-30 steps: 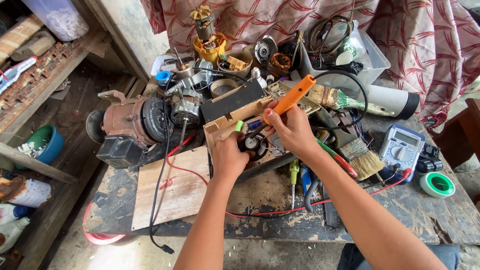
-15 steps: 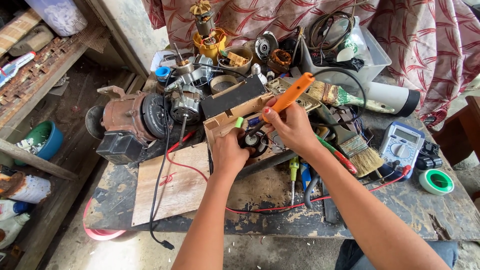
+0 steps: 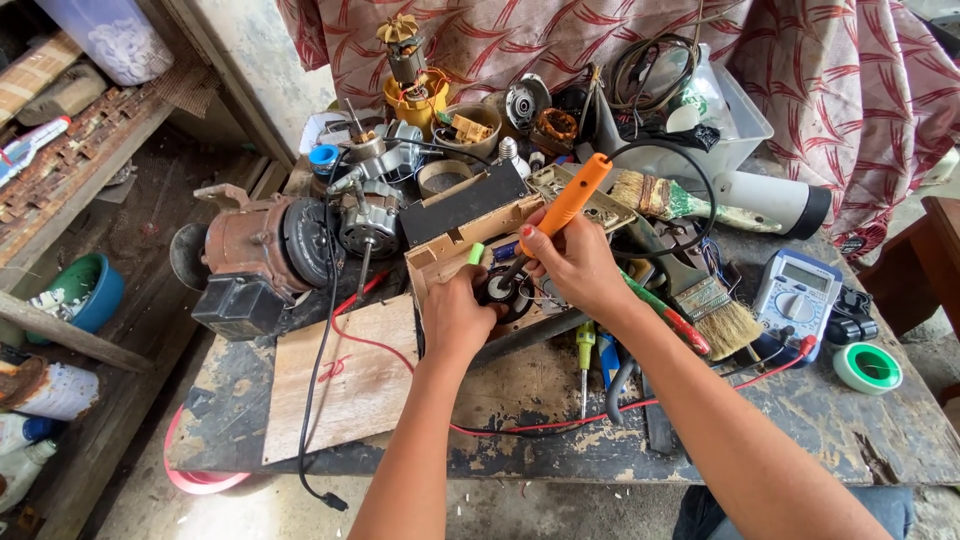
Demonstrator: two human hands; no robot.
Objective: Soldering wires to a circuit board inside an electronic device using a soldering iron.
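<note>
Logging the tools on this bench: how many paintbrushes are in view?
2. One green-handled paintbrush lies behind the right hand, bristles pointing left. Another paintbrush lies right of that hand, near the multimeter. The clutter could hide more.

soldering iron handle (image 3: 570,200): glossy orange plastic | board (image 3: 345,385): matt wood | workbench (image 3: 800,440): rough, flaking paint

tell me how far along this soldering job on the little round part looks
Done: the wooden box lies open on the workbench, with the multimeter laid out nearby. In hand: the left hand steadies the small round black part while the right hand holds the orange-handled soldering iron, tip down at it. Left: whether the joint is made cannot be seen, and the box is not closed.
</note>
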